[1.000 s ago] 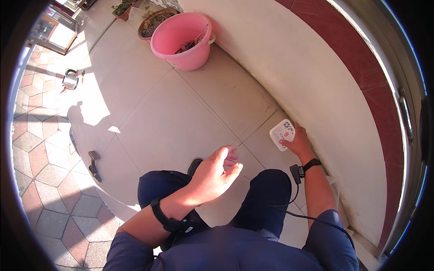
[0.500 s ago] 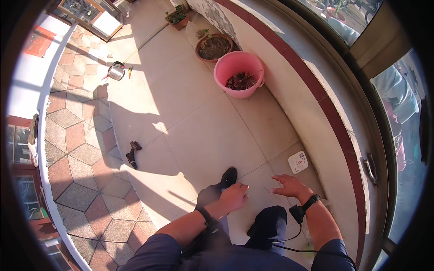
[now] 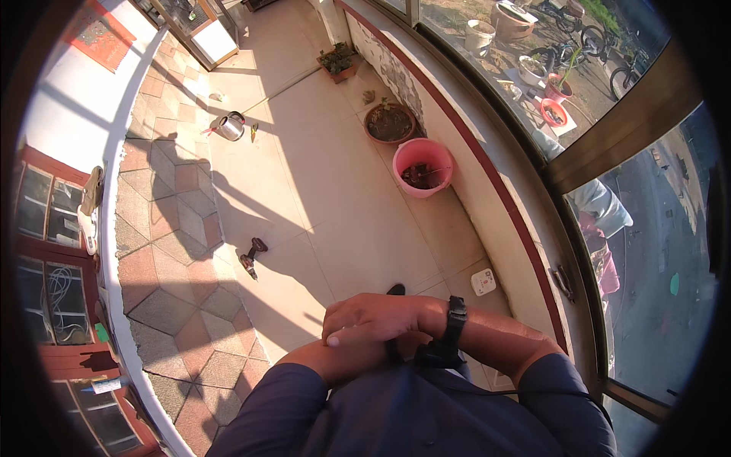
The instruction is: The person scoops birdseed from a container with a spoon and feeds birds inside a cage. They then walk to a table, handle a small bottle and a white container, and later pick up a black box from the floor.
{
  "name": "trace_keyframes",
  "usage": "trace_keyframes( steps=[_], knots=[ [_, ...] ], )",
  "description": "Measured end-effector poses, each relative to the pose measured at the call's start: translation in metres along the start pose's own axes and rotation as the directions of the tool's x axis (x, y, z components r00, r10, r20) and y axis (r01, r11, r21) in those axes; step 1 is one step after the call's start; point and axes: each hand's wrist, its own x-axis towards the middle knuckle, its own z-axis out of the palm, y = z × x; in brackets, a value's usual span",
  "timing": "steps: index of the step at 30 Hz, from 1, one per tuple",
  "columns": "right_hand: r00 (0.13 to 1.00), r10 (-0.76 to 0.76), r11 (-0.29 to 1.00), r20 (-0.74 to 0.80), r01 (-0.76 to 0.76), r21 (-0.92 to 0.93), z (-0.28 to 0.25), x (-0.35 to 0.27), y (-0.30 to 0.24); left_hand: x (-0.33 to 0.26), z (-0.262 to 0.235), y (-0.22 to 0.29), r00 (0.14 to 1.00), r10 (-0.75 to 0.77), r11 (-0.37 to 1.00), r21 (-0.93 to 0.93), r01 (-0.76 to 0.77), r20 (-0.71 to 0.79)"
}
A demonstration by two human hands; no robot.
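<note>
White box (image 3: 483, 282): lay flat on the tiled floor, beside the foot of the low wall, between two and three o'clock from the right hand; a second earlier that hand had its fingers on it.
Right hand (image 3: 371, 317): had left the box and swung over to the left forearm (image 3: 320, 358), lying across it with fingers bent and close together; no object showed in it, and I could not tell whether it gripped.
Left hand (image 3: 410, 347): mostly hidden beneath the right wrist, so I could not tell its state; half a second earlier it was plainly visible.
What the change meant: the box sat loose, with neither hand steadying it.
Pink tub (image 3: 408, 184): between twelve and one o'clock, near the wall.
Power drill (image 3: 251, 257): on the floor at ten.
Kettle (image 3: 230, 126): at eleven, well apart.
</note>
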Motion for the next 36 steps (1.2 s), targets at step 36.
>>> trace_keyframes(
  steps=[36],
  knots=[
    [0.956,-0.024,0.756,0.292,0.208,-0.620,-0.023,-0.003,-0.130,0.003,-0.099,0.068,0.969,-0.095,0.988,0.097,0.120,-0.229]
  ],
)
